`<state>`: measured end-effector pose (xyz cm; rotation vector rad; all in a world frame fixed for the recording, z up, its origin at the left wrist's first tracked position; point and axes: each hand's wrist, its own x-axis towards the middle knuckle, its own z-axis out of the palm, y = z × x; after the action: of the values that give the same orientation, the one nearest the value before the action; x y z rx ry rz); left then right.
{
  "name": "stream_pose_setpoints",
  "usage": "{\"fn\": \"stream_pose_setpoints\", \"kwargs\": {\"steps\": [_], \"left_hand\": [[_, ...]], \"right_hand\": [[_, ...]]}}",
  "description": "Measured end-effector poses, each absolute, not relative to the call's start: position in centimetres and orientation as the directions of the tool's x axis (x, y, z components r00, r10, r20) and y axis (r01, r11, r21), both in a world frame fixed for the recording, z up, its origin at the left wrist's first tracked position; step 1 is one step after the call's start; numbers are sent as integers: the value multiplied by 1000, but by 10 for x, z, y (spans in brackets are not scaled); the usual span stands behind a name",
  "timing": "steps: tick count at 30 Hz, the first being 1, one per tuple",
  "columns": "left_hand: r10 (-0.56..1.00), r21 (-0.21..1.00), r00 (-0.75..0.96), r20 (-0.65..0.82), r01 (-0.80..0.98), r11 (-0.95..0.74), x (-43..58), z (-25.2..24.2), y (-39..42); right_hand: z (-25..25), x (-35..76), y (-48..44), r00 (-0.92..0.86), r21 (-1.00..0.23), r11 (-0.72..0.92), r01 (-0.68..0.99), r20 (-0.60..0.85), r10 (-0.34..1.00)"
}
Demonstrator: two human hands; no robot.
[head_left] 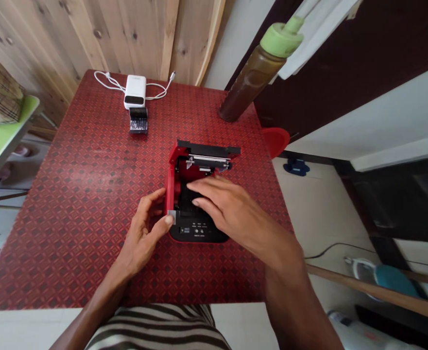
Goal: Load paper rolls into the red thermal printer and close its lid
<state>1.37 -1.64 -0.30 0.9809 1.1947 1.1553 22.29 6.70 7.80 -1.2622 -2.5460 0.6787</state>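
A small red and black machine, which looks like a label printer (201, 219), sits on the table with its lid (210, 149) raised at the back. My left hand (145, 224) grips its left side, thumb on the front left corner near a grey patch (172, 217), fingers against the side wall. My right hand (223, 201) reaches over the open compartment from the right, its fingers stretched out and dipping inside. No object shows between them; the fingertips' contact is partly hidden. Part of the machine's right side is covered by this hand.
Behind stand a white power bank (135, 91) with a cable and a small black roll (138, 120) with a loose end. A tall brown bottle (252, 73) with a green cap stands back right. The patterned red table (82, 194) meets a wooden wall (126, 39).
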Motion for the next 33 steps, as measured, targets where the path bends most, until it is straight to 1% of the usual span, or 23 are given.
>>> {"fn": "stream_pose_setpoints", "kwargs": {"steps": [3, 6, 10, 13, 16, 22, 24, 29, 33], "left_hand": [[986, 977, -4, -170, -131, 168, 14, -3, -17], [984, 976, 1, -177, -127, 176, 13, -3, -17], [984, 977, 12, -177, -119, 177, 12, -2, -17], [985, 979, 17, -173, -108, 174, 12, -1, -16], [985, 979, 17, -171, -109, 172, 12, -1, -16], [983, 977, 13, -184, -106, 185, 12, 0, -16], [983, 978, 9, -182, -106, 181, 12, 0, -16], [985, 978, 6, -175, -118, 174, 13, 0, -16], [985, 977, 14, -174, -123, 175, 12, -1, -16]], "right_hand": [[81, 235, 56, -668, -549, 549, 630, -22, 744], [80, 239, 52, -701, -544, 578, 608, -28, 712], [78, 242, 57, -724, -544, 616, 570, 23, 690], [78, 246, 65, -748, -556, 625, 548, 9, 664], [74, 247, 73, -768, -539, 648, 538, 2, 640], [63, 241, 89, -826, -461, 722, 515, -42, 562], [62, 239, 92, -838, -456, 735, 502, -46, 544], [66, 239, 90, -850, -482, 744, 463, -1, 528], [68, 242, 83, -790, -467, 735, 492, 115, 602]]}}
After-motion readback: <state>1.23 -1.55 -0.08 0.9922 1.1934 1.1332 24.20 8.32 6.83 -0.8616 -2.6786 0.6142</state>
